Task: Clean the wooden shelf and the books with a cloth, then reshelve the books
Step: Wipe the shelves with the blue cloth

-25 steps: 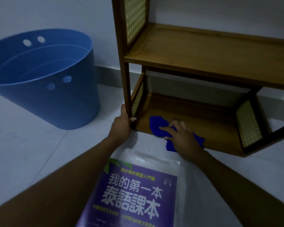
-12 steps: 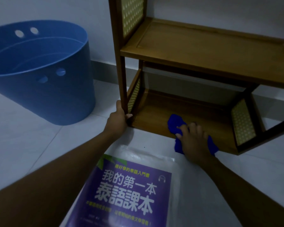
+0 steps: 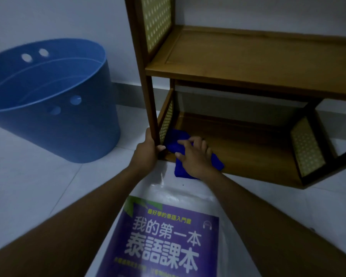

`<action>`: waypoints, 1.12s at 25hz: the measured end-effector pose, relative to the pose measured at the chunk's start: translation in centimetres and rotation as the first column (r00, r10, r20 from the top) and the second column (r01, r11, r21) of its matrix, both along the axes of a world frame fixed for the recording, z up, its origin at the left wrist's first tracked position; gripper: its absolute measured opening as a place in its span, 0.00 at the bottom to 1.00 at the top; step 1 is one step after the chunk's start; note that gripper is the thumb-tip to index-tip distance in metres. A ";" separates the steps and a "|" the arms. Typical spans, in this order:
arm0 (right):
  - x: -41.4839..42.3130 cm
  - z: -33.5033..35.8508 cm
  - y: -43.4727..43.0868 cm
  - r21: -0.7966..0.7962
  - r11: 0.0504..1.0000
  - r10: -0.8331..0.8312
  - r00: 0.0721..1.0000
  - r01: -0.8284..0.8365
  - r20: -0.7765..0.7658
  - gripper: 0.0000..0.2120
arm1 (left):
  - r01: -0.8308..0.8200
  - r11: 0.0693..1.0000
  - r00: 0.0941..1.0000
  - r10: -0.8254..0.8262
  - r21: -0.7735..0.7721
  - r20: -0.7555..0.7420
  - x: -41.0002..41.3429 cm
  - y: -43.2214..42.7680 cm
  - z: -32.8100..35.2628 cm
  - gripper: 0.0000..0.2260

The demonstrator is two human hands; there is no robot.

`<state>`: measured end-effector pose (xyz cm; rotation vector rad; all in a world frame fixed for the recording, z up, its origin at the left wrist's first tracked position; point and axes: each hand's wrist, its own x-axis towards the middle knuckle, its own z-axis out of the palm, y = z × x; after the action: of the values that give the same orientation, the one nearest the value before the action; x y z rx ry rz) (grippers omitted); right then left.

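Blue plastic formed the bucket (image 3: 48, 100) at the left of the frame, standing on the tiled floor (image 3: 28, 186). Right of it, the left hand (image 3: 146, 150) had its grip closed round the front post of the wooden shelf (image 3: 248, 62). Beside it, the right hand (image 3: 194, 156) pressed flat, fingers spread, on the blue cloth (image 3: 180, 168) at the bottom board's left front corner. At lower centre a purple book (image 3: 164, 240) lay in clear wrapping.

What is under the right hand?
A blue cloth lies under the right hand, pressed on the bottom shelf by its left corner. The hand covers the cloth's middle.
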<state>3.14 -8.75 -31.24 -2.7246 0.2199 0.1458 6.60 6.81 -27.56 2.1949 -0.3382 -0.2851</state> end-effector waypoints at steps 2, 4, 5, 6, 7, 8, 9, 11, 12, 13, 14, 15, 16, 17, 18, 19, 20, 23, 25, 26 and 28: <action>0.8 0.4 0.5 -0.047 0.998 0.028 0.996 -0.032 -0.087 0.28 | 0.082 0.997 0.996 -0.082 -0.005 -0.024 0.6 0.8 0.9 0.22; 1.3 0.5 0.6 -0.073 0.993 0.085 0.987 -0.096 -0.135 0.30 | 0.076 0.992 0.992 -0.086 -0.102 -0.095 1.2 1.6 1.7 0.16; 1.4 0.5 0.4 -0.060 0.992 0.104 0.985 -0.113 -0.139 0.30 | 0.050 0.988 0.991 -0.068 -0.148 -0.118 1.4 1.8 1.9 0.14; 1.4 0.5 0.3 -0.043 0.991 0.118 0.984 -0.125 -0.134 0.30 | 0.030 0.983 0.991 -0.053 -0.179 -0.120 1.4 1.9 2.0 0.13; 1.3 0.5 0.0 -0.028 0.991 0.126 0.985 -0.131 -0.121 0.30 | 0.021 0.983 0.993 -0.041 -0.185 -0.108 1.2 1.7 2.0 0.13; 1.2 0.5 -0.2 -0.015 0.991 0.133 0.986 -0.135 -0.102 0.30 | 0.011 0.981 0.995 -0.030 -0.192 -0.093 1.1 1.6 1.9 0.14; 1.1 0.5 -0.3 0.002 0.990 0.137 0.987 -0.138 -0.080 0.29 | 0.003 0.980 0.997 -0.018 -0.198 -0.074 0.9 1.4 1.8 0.14; 0.7 0.5 -0.1 0.052 0.990 0.136 0.991 -0.135 -0.020 0.26 | -0.002 0.978 1.000 -0.003 -0.211 -0.024 0.6 1.1 1.4 0.14; 0.5 0.5 0.2 0.072 0.989 0.129 0.992 -0.129 0.009 0.25 | -0.011 0.979 1.000 0.009 -0.203 -0.007 0.5 1.0 1.3 0.14; 0.2 0.5 0.4 0.082 0.990 0.117 0.993 -0.119 0.028 0.24 | -0.019 0.982 1.000 0.020 -0.188 0.006 0.3 0.9 1.3 0.15; -0.1 0.5 0.7 0.086 0.991 0.101 0.994 -0.104 0.040 0.22 | -0.024 0.985 1.000 0.026 -0.171 0.015 0.3 0.8 1.2 0.15; -0.4 0.4 1.0 0.092 0.992 0.080 0.996 -0.084 0.046 0.21 | -0.023 0.988 0.999 0.026 -0.152 0.021 0.4 0.8 1.2 0.15; -0.7 0.4 1.3 0.099 0.993 0.058 0.997 -0.064 0.054 0.19 | -0.021 0.990 0.999 0.025 -0.136 0.026 0.4 0.8 1.2 0.16; -0.9 0.4 1.5 0.100 0.994 0.044 0.997 -0.050 0.063 0.18 | -0.022 0.992 0.999 0.026 -0.124 0.029 0.4 0.7 1.2 0.16; -1.0 0.4 1.6 0.089 0.995 0.039 0.997 -0.045 0.068 0.18 | -0.028 0.992 0.999 0.033 -0.125 0.032 0.5 0.8 1.1 0.15; -1.0 0.5 1.6 0.072 0.996 0.041 0.997 -0.046 0.065 0.18 | -0.039 0.991 0.998 0.044 -0.130 0.034 0.4 0.8 1.1 0.15; -0.9 0.5 1.6 0.055 0.997 0.045 0.997 -0.048 0.055 0.18 | -0.050 0.989 0.998 0.055 -0.136 0.033 0.3 0.7 1.0 0.14; -1.2 0.7 1.7 -0.043 0.997 0.062 0.997 -0.060 0.051 0.19 | -0.048 0.995 0.997 0.053 -0.089 0.057 0.1 0.4 1.0 0.14; -1.4 0.8 1.7 -0.110 0.989 0.102 0.993 -0.095 0.054 0.20 | -0.046 0.997 0.998 0.049 -0.061 0.042 0.2 0.3 1.2 0.15; -1.6 0.8 1.5 -0.135 0.984 0.121 0.991 -0.113 0.055 0.21 | -0.046 0.997 0.999 0.047 -0.063 0.021 0.3 0.3 1.2 0.16; -2.4 0.6 0.2 -0.172 0.978 0.130 0.989 -0.117 0.067 0.22 | -0.035 0.998 0.999 0.036 -0.055 0.015 0.2 0.0 1.5 0.16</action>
<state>0.78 -8.59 -30.62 -2.9054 0.0419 0.0579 6.78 6.85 -26.05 2.1484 -0.3123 -0.2360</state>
